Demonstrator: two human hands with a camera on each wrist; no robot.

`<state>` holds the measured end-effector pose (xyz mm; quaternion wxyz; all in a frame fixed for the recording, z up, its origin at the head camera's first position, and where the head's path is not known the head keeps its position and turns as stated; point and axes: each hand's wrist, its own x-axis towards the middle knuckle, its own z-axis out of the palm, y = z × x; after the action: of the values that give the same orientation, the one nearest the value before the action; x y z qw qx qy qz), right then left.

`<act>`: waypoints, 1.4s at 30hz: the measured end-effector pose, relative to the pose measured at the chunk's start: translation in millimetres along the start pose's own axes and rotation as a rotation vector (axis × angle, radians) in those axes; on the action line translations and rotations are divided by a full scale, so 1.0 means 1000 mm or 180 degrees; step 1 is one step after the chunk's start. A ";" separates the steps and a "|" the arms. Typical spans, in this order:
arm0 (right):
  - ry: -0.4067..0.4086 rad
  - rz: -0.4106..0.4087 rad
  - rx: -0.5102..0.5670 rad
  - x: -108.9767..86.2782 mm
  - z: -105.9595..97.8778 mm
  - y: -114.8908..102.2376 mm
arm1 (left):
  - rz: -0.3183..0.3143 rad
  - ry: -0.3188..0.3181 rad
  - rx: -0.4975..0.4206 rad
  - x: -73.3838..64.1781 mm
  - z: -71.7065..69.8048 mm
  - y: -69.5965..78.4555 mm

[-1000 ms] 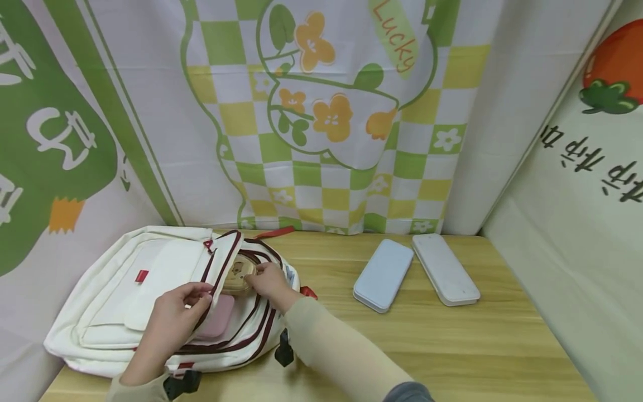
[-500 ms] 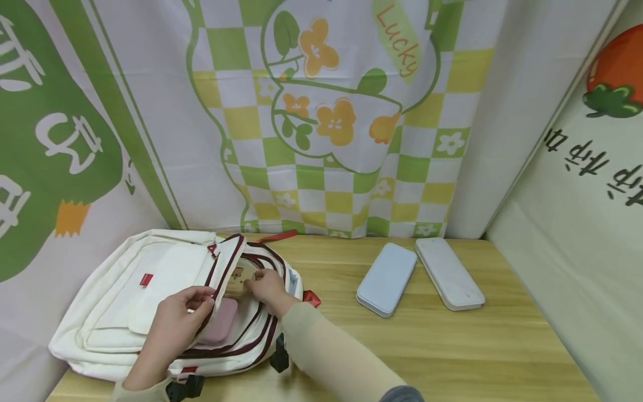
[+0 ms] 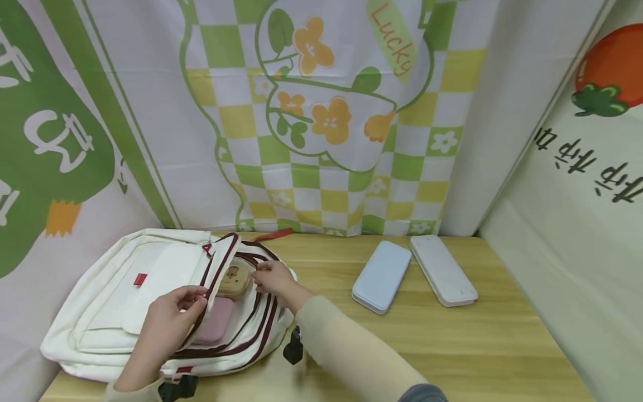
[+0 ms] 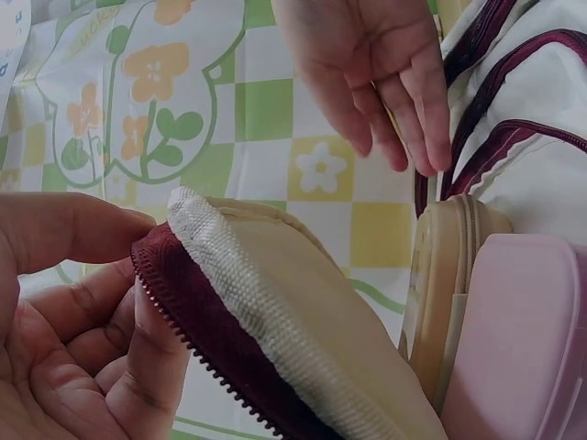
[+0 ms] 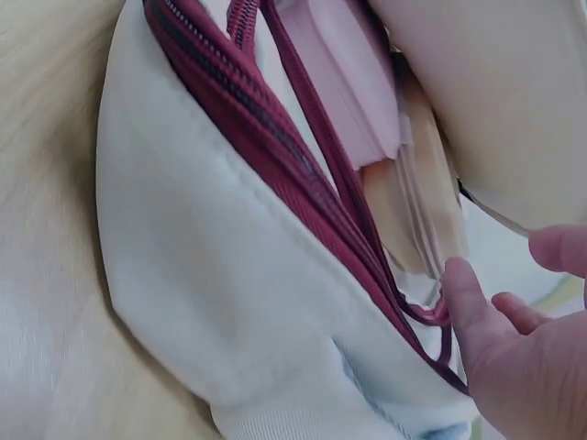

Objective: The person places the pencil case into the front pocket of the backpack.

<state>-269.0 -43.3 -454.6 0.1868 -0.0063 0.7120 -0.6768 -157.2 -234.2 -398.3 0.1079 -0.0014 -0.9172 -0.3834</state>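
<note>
A white backpack (image 3: 113, 290) with dark red zips lies at the left of the table, its pocket gaping. My left hand (image 3: 168, 324) pinches the zip edge of the front flap (image 4: 248, 302) and holds it up. Inside the pocket sit a tan zipped case (image 3: 234, 280) with a small printed figure and, nearer me, a pink box (image 3: 217, 321). Just right of the tan case is my right hand (image 3: 278, 283), beside the pocket's far zip edge. In the left wrist view its fingers hang loosely extended with nothing visible between them. Any light fingertip contact with the bag is unclear.
To the right lie a light blue case (image 3: 383, 276) and a white case (image 3: 444, 271), close together on the wooden table (image 3: 452, 346). A red strap (image 3: 273, 234) sticks out behind the backpack. Printed curtains (image 3: 346, 190) stand behind and at both sides.
My right hand, earlier with its fingers on the tan case, has come away from it to the right. The left hand keeps its hold on the flap.
</note>
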 end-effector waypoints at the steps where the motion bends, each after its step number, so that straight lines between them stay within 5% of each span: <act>1: -0.0005 0.0000 0.0032 -0.001 -0.002 -0.001 | 0.0001 0.0004 0.0000 0.000 0.000 0.000; 11: -0.0133 0.0048 0.0338 -0.010 -0.031 -0.007 | -0.0098 -0.0046 -0.0032 0.001 0.000 -0.002; 27: -0.0213 -0.0076 0.0136 -0.025 -0.081 -0.009 | -0.0269 -0.0140 -0.0072 0.001 0.000 -0.001; 42: -0.0028 0.0056 -0.0046 -0.037 -0.125 -0.003 | -0.0288 -0.0181 -0.0146 0.001 0.003 -0.003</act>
<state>-269.9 86.2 -440.5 0.1959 -0.0043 0.7161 -0.6699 -158.9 -234.2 -402.4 0.0643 0.0266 -0.9100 -0.4087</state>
